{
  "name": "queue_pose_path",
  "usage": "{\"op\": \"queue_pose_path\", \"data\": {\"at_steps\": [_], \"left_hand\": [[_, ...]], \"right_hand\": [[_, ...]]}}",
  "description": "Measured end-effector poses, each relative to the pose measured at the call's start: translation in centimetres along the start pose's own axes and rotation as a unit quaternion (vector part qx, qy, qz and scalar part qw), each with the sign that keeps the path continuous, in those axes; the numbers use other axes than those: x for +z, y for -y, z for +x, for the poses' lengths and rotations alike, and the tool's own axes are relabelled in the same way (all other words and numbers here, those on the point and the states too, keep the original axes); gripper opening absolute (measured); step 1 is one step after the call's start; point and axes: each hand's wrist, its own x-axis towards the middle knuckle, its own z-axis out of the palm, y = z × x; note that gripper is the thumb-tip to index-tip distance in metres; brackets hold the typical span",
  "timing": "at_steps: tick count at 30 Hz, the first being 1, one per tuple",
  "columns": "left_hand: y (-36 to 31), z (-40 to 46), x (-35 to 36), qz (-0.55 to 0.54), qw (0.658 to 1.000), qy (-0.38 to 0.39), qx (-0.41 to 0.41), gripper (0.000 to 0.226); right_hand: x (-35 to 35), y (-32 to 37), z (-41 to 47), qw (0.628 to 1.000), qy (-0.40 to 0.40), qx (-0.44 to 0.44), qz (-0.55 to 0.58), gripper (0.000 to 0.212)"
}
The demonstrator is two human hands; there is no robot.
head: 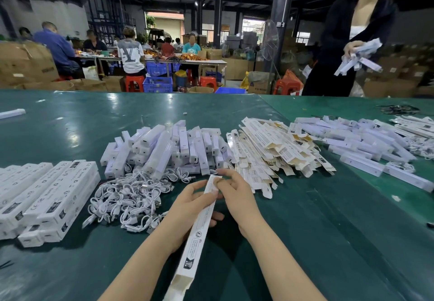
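Lower centre: the left hand (187, 204) grip wraps a long carton (199, 232), the right hand (237, 195) pinches its far flap (214, 179) closed; filling likely follows.

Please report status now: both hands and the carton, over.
Left hand grips long white carton at its middle. Right hand pinches the far end flap; near end open. Cable pile close on the left, not in the way.

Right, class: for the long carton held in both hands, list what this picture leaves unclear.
Head view: far flap of the carton, covered by the right hand.
Head view: its near end, cut off by the bottom edge.
Head view: its print, too small to read.
Head view: its contents, hidden by its walls.
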Motion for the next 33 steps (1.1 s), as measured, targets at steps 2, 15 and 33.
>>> {"op": "queue_pose_path", "data": {"at_steps": [2,15,33], "left_hand": [[-0.2,0.2,0.0,-0.010,1.000,-0.014,-0.015,0.025],[-0.2,-0.1,-0.5,-0.031,0.999,-0.026,-0.013,0.022],[-0.8,-0.7,-0.7,-0.003,0.999,0.041,0.018,0.055]], "right_hand": [[-0.1,0.0,0.1,1.000,0.017,0.012,0.008,0.022],[0.1,0.1,-0.3,0.998,0.025,-0.038,-0.033,0.019],[-0.2,0.6,-0.2,0.999,-0.025,0.023,0.002,0.032]]}}
